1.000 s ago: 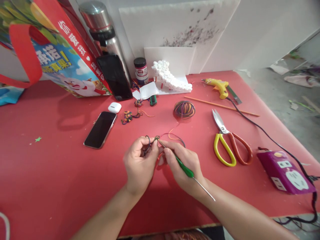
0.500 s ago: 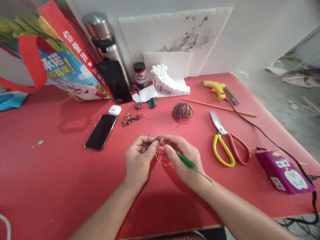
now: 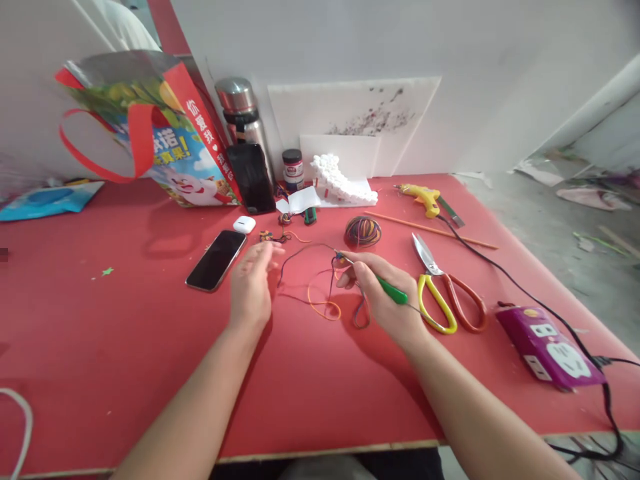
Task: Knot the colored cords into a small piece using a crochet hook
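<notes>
In my right hand is a crochet hook with a green handle, its metal shaft pointing left and its rear end sticking out over my wrist. At the hook's tip, by my fingertips, sits a small dark piece of crochet. Multicoloured yarn trails from it in loose loops across the red table. My left hand is apart from the piece, fingers loosely stretched, with nothing visible in them. A strand curves close to its fingertips. Just beyond them lies a small crocheted patch, partly hidden.
A yarn ball lies beyond my right hand. Scissors, a thin stick, a yellow glue gun and a purple power strip are on the right. A phone and earbud case lie left; a bag stands behind.
My left hand has let go of the crochet piece and moved left. The piece stays with the hook in my right hand, and yarn loops spread between the hands. The view has shifted.
</notes>
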Available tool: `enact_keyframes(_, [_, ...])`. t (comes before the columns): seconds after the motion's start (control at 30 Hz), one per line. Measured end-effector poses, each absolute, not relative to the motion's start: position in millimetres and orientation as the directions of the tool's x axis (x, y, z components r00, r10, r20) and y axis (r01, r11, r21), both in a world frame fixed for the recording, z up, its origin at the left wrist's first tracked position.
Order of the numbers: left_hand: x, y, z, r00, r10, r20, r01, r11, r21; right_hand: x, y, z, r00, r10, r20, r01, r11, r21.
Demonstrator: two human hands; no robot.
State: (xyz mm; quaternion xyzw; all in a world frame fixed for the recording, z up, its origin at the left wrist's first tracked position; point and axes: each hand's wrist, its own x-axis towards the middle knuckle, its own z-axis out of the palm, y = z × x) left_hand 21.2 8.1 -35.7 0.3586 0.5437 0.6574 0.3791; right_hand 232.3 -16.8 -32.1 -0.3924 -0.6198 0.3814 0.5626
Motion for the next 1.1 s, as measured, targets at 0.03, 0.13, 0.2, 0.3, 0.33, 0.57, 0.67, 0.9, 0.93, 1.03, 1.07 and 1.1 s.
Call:
enact_keyframes(0.03, [17, 11, -31, -0.579, 0.812, 0.075, -0.091, -0.156, 0.984, 234, -16, -32, -0.064, 0.918, 0.391, 0.040, 0.394, -0.918])
enact_keyframes(0.13, [12, 12, -8, -0.634, 0.758, 0.153, -0.016, -0.210, 0.978, 236, -16, -30, -0.100, 0.905, 0.415, 0.024, 0.419, -0.908])
enact_keyframes(0.2, [16, 7, 11, -0.414, 0.871, 0.265, 0.110, -0.241, 0.964, 237, -18, -28, -0.135, 0.891, 0.433, 0.013, 0.438, -0.899])
enact_keyframes(0.3, [26, -2, 33, -0.024, 0.957, 0.288, 0.155, -0.281, 0.947, 237, -25, -19, -0.201, 0.880, 0.430, -0.040, 0.431, -0.902])
enact_keyframes(0.33, [29, -4, 37, 0.109, 0.962, 0.252, 0.100, -0.263, 0.960, 237, -28, -14, -0.227, 0.875, 0.427, -0.067, 0.423, -0.903])
enact_keyframes(0.57, [28, -16, 29, 0.463, 0.884, 0.059, -0.169, 0.023, 0.985, 239, -35, 22, -0.382, 0.852, 0.358, -0.180, 0.311, -0.933])
enact_keyframes(0.67, [24, -19, 14, 0.449, 0.890, 0.078, -0.287, 0.062, 0.956, 237, -28, 16, -0.407, 0.857, 0.316, -0.171, 0.268, -0.948])
enact_keyframes(0.9, [18, -20, -7, 0.357, 0.930, 0.081, -0.250, 0.012, 0.968, 227, -11, -27, -0.344, 0.906, 0.245, -0.363, 0.112, -0.925])
enact_keyframes(0.93, [18, -20, -7, 0.341, 0.936, 0.087, -0.217, -0.012, 0.976, 227, -10, -30, -0.356, 0.905, 0.232, -0.365, 0.094, -0.926])
enact_keyframes(1.03, [20, -21, -7, 0.313, 0.946, 0.085, -0.152, -0.039, 0.988, 230, -11, -34, -0.403, 0.890, 0.212, -0.379, 0.048, -0.924])
enact_keyframes(1.07, [21, -21, -7, 0.317, 0.944, 0.090, -0.133, -0.049, 0.990, 231, -12, -34, -0.409, 0.888, 0.210, -0.391, 0.037, -0.919])
enact_keyframes(1.1, [22, -22, -7, 0.324, 0.942, 0.088, -0.126, -0.049, 0.991, 232, -12, -33, -0.413, 0.887, 0.205, -0.399, 0.025, -0.917])
